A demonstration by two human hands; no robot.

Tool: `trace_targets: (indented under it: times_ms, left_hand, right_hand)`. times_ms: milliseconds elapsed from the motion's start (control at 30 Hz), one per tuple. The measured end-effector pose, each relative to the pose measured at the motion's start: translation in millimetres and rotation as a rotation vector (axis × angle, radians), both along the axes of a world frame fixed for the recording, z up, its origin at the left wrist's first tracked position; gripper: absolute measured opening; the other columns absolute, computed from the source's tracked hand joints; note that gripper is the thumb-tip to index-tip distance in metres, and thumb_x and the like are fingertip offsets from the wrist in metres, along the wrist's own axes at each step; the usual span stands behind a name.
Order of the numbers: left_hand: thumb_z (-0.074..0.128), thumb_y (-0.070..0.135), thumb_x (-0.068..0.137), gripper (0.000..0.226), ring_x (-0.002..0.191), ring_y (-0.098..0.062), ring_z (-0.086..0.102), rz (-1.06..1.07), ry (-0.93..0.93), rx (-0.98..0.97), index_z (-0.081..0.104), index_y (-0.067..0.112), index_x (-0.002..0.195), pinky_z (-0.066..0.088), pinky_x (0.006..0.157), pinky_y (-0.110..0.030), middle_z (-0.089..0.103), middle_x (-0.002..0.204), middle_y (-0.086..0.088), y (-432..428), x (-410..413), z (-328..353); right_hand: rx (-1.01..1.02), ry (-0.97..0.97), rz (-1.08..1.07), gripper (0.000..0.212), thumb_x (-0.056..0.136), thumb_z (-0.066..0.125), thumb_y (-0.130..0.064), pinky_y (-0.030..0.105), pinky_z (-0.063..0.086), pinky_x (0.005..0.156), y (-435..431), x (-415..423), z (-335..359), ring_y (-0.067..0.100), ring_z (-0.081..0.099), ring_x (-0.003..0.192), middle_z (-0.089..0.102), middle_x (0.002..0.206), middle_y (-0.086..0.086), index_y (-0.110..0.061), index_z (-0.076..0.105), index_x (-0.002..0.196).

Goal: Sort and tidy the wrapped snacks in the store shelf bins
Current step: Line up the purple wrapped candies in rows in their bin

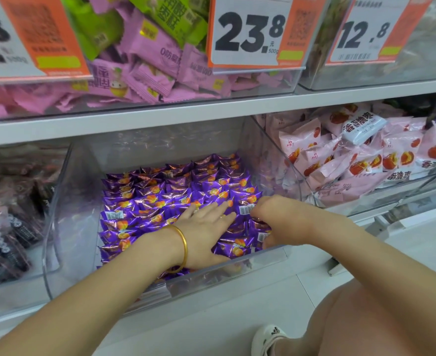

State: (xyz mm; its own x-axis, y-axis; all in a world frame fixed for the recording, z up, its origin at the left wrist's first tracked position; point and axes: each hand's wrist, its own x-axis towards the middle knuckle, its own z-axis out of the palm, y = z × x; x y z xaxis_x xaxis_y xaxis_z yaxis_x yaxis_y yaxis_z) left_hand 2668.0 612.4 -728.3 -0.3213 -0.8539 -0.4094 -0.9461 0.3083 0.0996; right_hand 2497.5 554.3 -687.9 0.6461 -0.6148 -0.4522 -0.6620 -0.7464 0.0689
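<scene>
Purple foil-wrapped snack packets (160, 199) fill the clear plastic bin (65, 214). The left hand (206, 227) lies spread flat on them at the bin's front. The right hand (271, 214), nearest its front-right corner, curls downward, perhaps pinching one.

We see the left forearm (103, 276) and the right forearm (353, 240) bare along all the length that shows. Around the left wrist runs a smooth, rounded gold bangle (184, 249), plain as far as we can tell. On a finger of the left hand (206, 227) we make out a thin ring (222, 216), too small to describe further. The right hand (271, 214) is bare. Lower right, we see a bare knee (366, 312) and a white shoe (267, 337) with a small dark marking on its upper.
</scene>
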Motion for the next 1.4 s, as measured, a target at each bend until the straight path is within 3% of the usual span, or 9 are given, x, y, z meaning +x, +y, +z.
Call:
trace_targets:
  times_ms: [133, 233, 333, 433, 533, 700, 1000, 1267, 1400]
  left_hand:
    - [0.044, 0.059, 0.088, 0.082, 0.145, -0.019, -0.013, 0.02, 0.052, -0.018, 0.001, 0.027, 0.15, -0.005, 0.116, -0.046, -0.017, 0.157, 0.001, 3.2, 0.6, -1.9]
    - [0.038, 0.055, 0.092, 0.073, 0.144, -0.015, -0.015, 0.177, 0.126, -0.119, 0.003, 0.026, 0.15, -0.004, 0.117, -0.042, -0.015, 0.157, 0.002, 0.4, 11.1, 1.0]
    - [0.023, 0.055, 0.095, 0.07, 0.143, -0.016, -0.019, 0.328, 0.023, -0.097, -0.006, 0.022, 0.149, -0.006, 0.118, -0.043, -0.021, 0.156, -0.003, 2.0, 22.2, -4.4]
    - [0.019, 0.049, 0.098, 0.063, 0.144, -0.016, -0.016, 0.356, 0.07, -0.055, -0.004, 0.02, 0.15, -0.006, 0.118, -0.041, -0.018, 0.156, -0.003, 6.3, 29.8, -5.8]
    - [0.022, 0.04, 0.099, 0.059, 0.145, -0.017, -0.005, 0.485, 0.102, -0.333, 0.005, 0.016, 0.15, 0.001, 0.118, -0.041, -0.002, 0.158, -0.004, -6.8, 53.8, -6.1]
    - [0.016, 0.047, 0.098, 0.058, 0.145, -0.024, -0.005, 0.684, -0.043, -0.275, -0.001, 0.025, 0.149, 0.0, 0.118, -0.046, -0.004, 0.158, -0.007, -11.3, 74.5, -27.6]
    - [0.01, 0.06, 0.093, 0.064, 0.144, -0.026, -0.012, 0.719, -0.071, -0.301, -0.007, 0.032, 0.148, -0.003, 0.115, -0.051, -0.009, 0.158, -0.005, -4.3, 65.4, -28.3]
    - [0.011, 0.065, 0.091, 0.067, 0.144, -0.026, -0.017, 0.74, 0.005, -0.159, 0.001, 0.033, 0.149, 0.0, 0.116, -0.054, -0.012, 0.158, -0.004, 1.6, 62.6, -15.3]
    - [0.021, 0.058, 0.094, 0.064, 0.145, -0.025, -0.012, 0.695, 0.14, -0.169, 0.01, 0.028, 0.149, 0.003, 0.117, -0.048, -0.01, 0.158, -0.005, 26.4, 55.3, 8.0]
  right_hand:
    - [0.009, 0.044, -0.033, 0.021, 0.086, 0.062, -0.027, 0.027, 0.034, 0.067, -1.8, 3.8, 5.8, 0.02, 0.044, 0.081, 0.045, 0.091, 0.004, -0.015, 0.045, 0.081]
    - [-0.076, -0.19, -0.103, 0.029, 0.092, 0.052, -0.033, 0.034, 0.044, 0.079, -10.6, 11.9, -2.8, 0.025, 0.052, 0.098, 0.054, 0.108, 0.009, -0.009, 0.054, 0.109]
    - [-0.048, -0.321, -0.147, 0.053, 0.097, 0.039, -0.041, 0.043, 0.036, 0.105, -16.0, 22.9, -21.3, 0.031, 0.035, 0.131, 0.036, 0.144, 0.011, -0.013, 0.031, 0.142]
    - [-0.067, -0.256, -0.123, 0.056, 0.099, 0.03, -0.041, 0.045, 0.028, 0.112, -20.0, 36.2, -33.5, 0.03, 0.016, 0.141, 0.017, 0.155, 0.008, -0.015, 0.016, 0.148]
    - [-0.198, -0.342, -0.076, 0.056, 0.099, 0.026, -0.042, 0.043, 0.023, 0.114, -35.3, 54.9, -36.2, 0.027, 0.011, 0.144, 0.011, 0.157, 0.003, -0.022, 0.011, 0.149]
    - [-0.203, -0.304, -0.135, 0.079, 0.081, 0.0, -0.07, 0.05, 0.01, 0.115, -50.4, 75.8, -61.5, 0.023, 0.002, 0.145, 0.003, 0.159, -0.002, -0.031, 0.006, 0.149]
    - [-0.22, -0.294, -0.144, 0.119, 0.048, -0.036, -0.078, 0.052, 0.009, 0.114, -50.2, 73.3, -71.1, 0.023, 0.004, 0.145, 0.005, 0.158, -0.001, -0.03, 0.006, 0.149]
    - [-0.23, -0.416, -0.176, 0.088, 0.075, -0.002, -0.076, 0.05, 0.018, 0.113, -40.7, 73.0, -54.1, 0.026, 0.016, 0.142, 0.019, 0.155, 0.003, -0.029, 0.021, 0.146]
    - [-0.065, -0.683, -0.145, 0.033, 0.092, 0.046, -0.043, 0.037, 0.044, 0.092, -7.8, 56.6, -15.8, 0.015, 0.053, 0.102, 0.058, 0.107, -0.003, -0.02, 0.062, 0.111]
